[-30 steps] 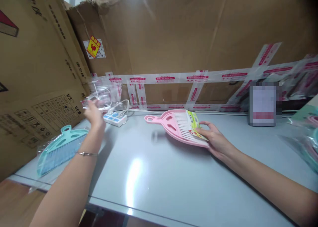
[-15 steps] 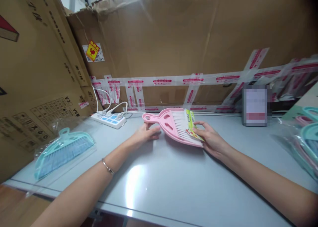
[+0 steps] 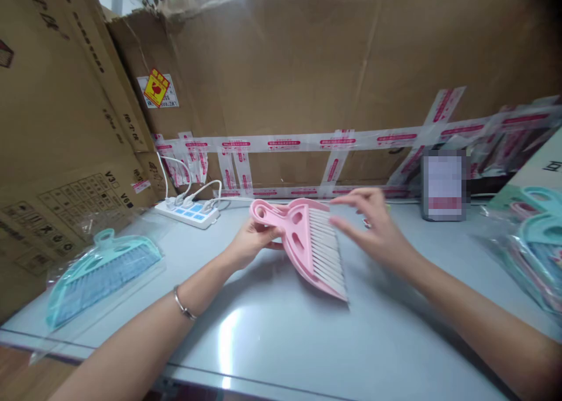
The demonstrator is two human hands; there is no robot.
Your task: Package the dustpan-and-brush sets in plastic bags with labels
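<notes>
A pink hand brush with white bristles (image 3: 317, 246) is tilted up on edge over the grey table (image 3: 281, 336). My left hand (image 3: 249, 244) is closed round its handle end. Just right of the bristles my right hand (image 3: 374, 225) hovers with fingers stretched out, smeared by motion. A speck of coloured paper shows under its palm; I cannot tell whether it holds it. The green and yellow label no longer shows on the brush.
A teal brush in a clear bag (image 3: 102, 269) lies at the left edge. A white power strip (image 3: 187, 211) sits at the back left. More bagged teal brushes (image 3: 538, 243) lie at the right. Taped cardboard walls (image 3: 307, 73) enclose the back and left.
My left hand dropped the clear bag at the left and took the pink brush's handle. The brush tipped up on edge. My right hand lifted off the label end, and the label left the bristles.
</notes>
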